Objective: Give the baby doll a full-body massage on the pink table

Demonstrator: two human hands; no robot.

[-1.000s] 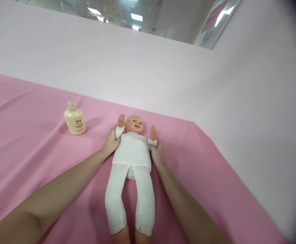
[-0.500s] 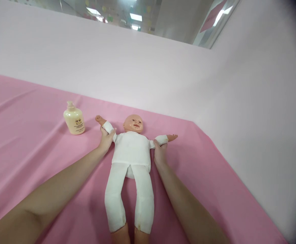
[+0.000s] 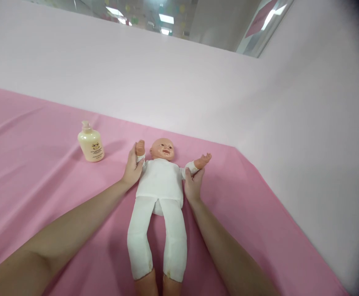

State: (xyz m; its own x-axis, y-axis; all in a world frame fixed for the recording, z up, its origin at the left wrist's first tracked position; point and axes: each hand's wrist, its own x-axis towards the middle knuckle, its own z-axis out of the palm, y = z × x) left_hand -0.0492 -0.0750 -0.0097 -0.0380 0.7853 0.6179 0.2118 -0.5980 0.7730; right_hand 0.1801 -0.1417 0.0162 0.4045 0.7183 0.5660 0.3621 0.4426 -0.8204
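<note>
Hands grip the doll (image 3: 160, 181) lying face-up on the pink sheet (image 3: 44, 172), left hand (image 3: 132, 168) and right hand (image 3: 193, 185) each closed round an arm; tugging unevenly might twist it toward the lotion bottle (image 3: 90, 142)

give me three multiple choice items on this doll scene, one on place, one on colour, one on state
1. Where does the bottle stand relative to the doll?
A. on the left hand's side
B. between its legs
C. on its chest

2. What colour is the cloth under the doll?
A. green
B. pink
C. black

3. How does the doll lie?
A. face down
B. sitting upright
C. on its back

Answers: 1 A, it stands beyond the left hand. 2 B, the cloth is pink all over. 3 C, its face points up, and the right hand holds one arm.
</note>
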